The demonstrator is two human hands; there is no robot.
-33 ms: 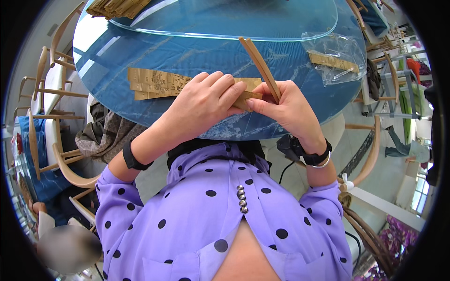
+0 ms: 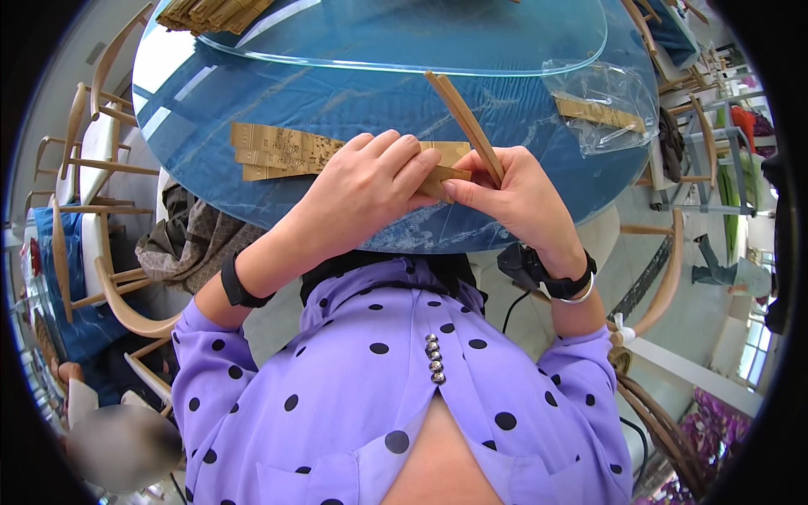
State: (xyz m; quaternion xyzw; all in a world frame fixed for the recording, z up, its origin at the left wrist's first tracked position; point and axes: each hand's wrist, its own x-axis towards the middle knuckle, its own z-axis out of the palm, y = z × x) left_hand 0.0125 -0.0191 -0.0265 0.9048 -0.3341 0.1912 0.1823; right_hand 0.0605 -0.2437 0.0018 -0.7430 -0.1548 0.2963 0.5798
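Observation:
My left hand [image 2: 366, 181] is closed over a brown paper chopstick sleeve [image 2: 439, 180], its fingers bent and the palm side hidden. The sleeve's end shows between my two hands. My right hand [image 2: 526, 194] pinches that end between thumb and fingers. It also holds a pair of wooden chopsticks [image 2: 465, 118], which slant up and to the left out of my grip. Several flat printed paper sleeves [image 2: 273, 153] lie fanned on the table beyond and left of my left hand, which partly covers them.
A raised glass turntable [image 2: 379, 66] covers the far part of the round blue table [image 2: 189, 147]. At the far left lies a bundle of brown sleeves [image 2: 215, 13]. A clear plastic bag [image 2: 589, 84] with another sleeve lies at the right. Wooden chairs [image 2: 126, 303] stand around.

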